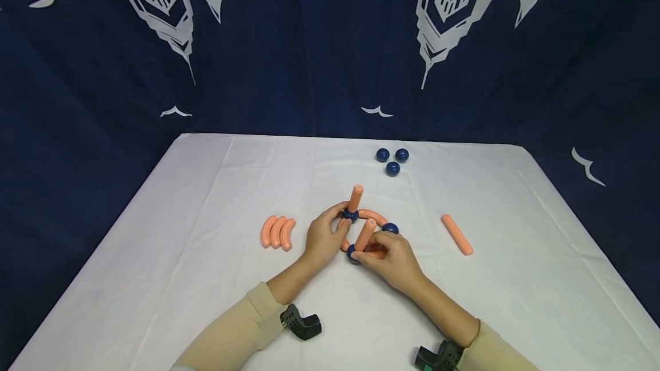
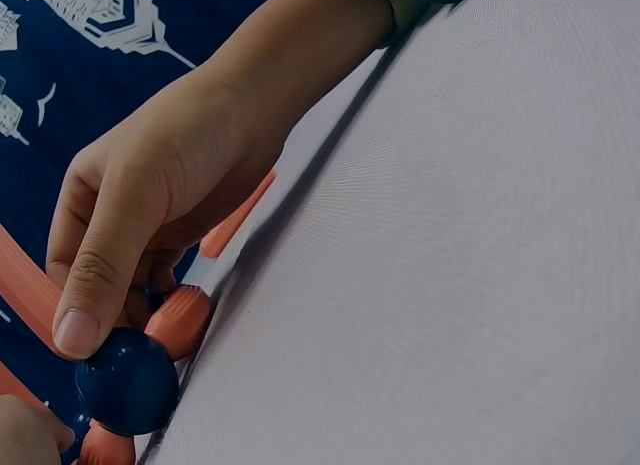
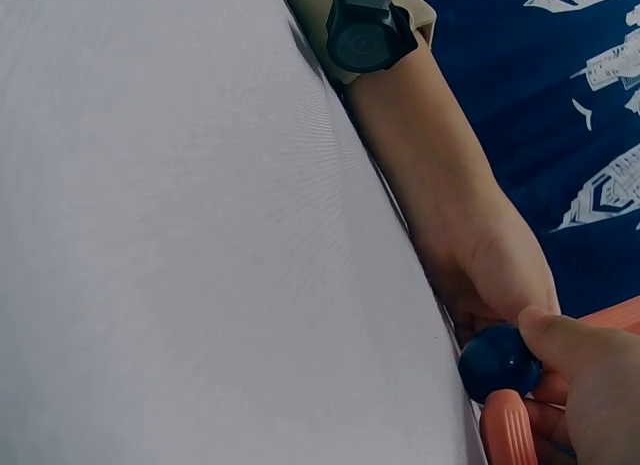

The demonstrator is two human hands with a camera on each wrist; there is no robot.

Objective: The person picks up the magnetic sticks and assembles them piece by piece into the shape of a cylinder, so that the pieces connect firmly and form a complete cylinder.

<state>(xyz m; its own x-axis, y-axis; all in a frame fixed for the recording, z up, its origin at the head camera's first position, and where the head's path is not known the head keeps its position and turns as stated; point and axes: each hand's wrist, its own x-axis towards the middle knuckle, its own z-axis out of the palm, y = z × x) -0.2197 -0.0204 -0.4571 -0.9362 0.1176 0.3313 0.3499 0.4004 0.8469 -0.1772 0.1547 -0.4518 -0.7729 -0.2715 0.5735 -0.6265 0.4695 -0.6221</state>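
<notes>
A ring of curved orange sticks point(image 1: 372, 216) and dark blue balls lies mid-table, partly hidden by both hands. Two straight orange sticks stand up from it, one on the rear ball point(image 1: 351, 215), the other on the front ball point(image 1: 353, 255). My left hand point(image 1: 323, 236) holds the rear ball between thumb and fingers. From the right, my right hand point(image 1: 396, 259) pinches the front ball at the foot of its upright stick point(image 1: 365, 235). The left wrist view shows the right thumb point(image 2: 85, 320) against this ball point(image 2: 128, 383). A third ball point(image 1: 390, 228) sits just behind the right hand.
Three curved orange sticks point(image 1: 277, 232) lie side by side left of the hands. One straight orange stick point(image 1: 457, 235) lies to the right. Three loose blue balls point(image 1: 393, 169) are grouped toward the back of the white-covered table point(image 1: 216, 279). A dark blue curtain point(image 1: 278, 73) hangs behind.
</notes>
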